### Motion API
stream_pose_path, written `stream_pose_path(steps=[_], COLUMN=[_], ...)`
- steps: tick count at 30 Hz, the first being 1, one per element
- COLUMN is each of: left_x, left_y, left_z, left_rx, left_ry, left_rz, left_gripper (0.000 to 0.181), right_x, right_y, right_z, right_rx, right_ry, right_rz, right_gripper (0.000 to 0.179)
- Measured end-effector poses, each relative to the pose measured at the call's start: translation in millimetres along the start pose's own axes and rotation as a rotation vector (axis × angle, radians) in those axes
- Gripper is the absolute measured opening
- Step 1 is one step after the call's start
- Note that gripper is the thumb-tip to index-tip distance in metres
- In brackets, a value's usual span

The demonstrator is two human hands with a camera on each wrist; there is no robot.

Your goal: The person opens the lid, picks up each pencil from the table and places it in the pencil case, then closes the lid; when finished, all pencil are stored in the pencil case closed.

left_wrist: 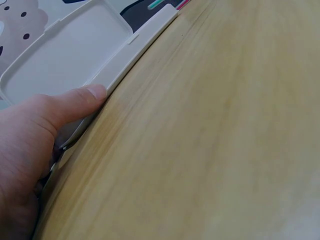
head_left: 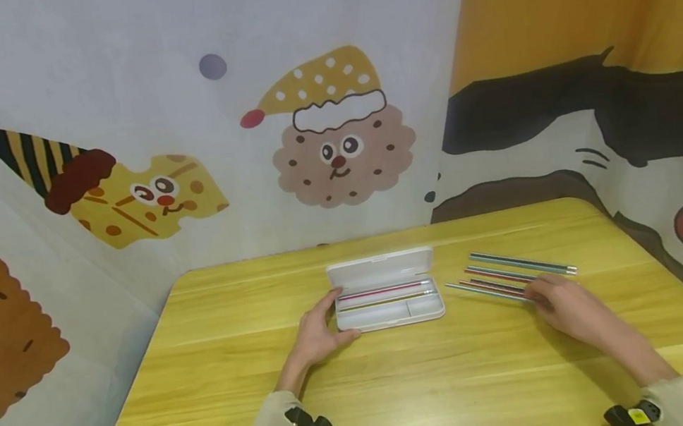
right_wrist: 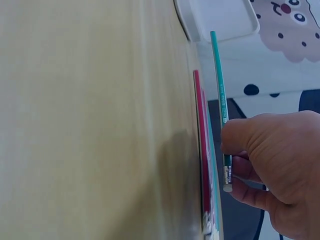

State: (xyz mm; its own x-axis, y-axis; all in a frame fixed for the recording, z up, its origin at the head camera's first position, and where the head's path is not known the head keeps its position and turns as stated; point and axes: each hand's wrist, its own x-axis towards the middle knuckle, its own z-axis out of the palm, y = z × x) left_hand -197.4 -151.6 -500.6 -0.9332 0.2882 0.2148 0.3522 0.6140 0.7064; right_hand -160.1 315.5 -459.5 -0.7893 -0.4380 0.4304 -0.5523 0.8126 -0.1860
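Note:
A white pencil case (head_left: 375, 317) lies with its lid (head_left: 380, 268) raised at the back. Inside are a red pencil (head_left: 383, 290) and a yellowish pencil (head_left: 384, 301), side by side. My left hand (head_left: 316, 333) grips the case's left end, thumb on the front wall and fingers at the back corner. To the right of the case, my right hand (head_left: 567, 306) pinches a green pencil (right_wrist: 219, 75) near its metal-banded eraser end. The pencil's other end points toward the case. Below it in the right wrist view are a red pencil (right_wrist: 203, 130) and other pencils on the table.
Several pencils lie on the wooden table (head_left: 248, 288) around the right hand, with green ones (head_left: 520, 263) farthest back. A curtain (head_left: 175, 105) printed with cartoon food figures hangs directly behind the table. Each wrist wears a strapped camera.

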Motion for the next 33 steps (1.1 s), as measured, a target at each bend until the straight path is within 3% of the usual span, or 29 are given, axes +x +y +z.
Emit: stream_pose_path(steps=[12,26,33], left_x=[0.4,1.1,-0.3], left_y=[-0.3,-1.8,0.5], left_z=[-0.6,-0.5,-1.2], left_rx=[0.015,0.031,0.011], left_ry=[0.008,0.007,-0.002], left_rz=[0.016,0.0,-0.008], left_gripper=[0.09,0.09,0.09], right_x=[32.6,70.0,85.7], right_y=[-20,-44,-57], right_z=[9,27,37], right_rx=[0.012,0.035,0.027], right_ry=[0.053,0.034,-0.022], right_rz=[-0.126,-0.216,-0.203], right_gripper=[0.03,0.025,0.021])
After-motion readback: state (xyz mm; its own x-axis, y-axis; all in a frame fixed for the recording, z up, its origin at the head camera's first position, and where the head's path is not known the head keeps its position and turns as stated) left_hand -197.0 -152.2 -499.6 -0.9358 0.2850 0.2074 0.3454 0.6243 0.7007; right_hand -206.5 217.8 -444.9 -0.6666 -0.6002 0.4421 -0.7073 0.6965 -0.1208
